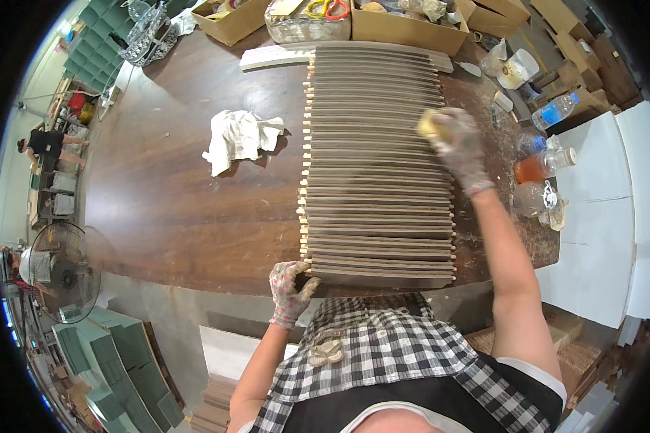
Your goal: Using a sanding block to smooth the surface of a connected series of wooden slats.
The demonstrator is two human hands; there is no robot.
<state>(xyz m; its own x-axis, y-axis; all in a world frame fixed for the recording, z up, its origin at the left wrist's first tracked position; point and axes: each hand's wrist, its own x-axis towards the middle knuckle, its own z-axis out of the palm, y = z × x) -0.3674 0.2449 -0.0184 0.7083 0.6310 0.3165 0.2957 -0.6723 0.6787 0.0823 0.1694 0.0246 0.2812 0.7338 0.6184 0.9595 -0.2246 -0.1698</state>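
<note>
In the head view, a row of grey-brown slats [378,166] was laid across the dark tabletop [173,202], its long axis running away from the person. The gloved right hand [458,148] was pressed on the row's far right edge, fingers clamped on a yellow sponge [431,125]. The gloved left hand [290,289], nearer the body, was set at the row's near left corner, fingers curled together against the nearest slat. Cardboard boxes [404,25] of mixed items were ranged along the far edge.

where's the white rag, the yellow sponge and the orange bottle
white rag [240,138], head view, middle of the crumpled cloth
yellow sponge [430,125], head view, exposed left end
orange bottle [536,167], head view, orange-filled body
</note>
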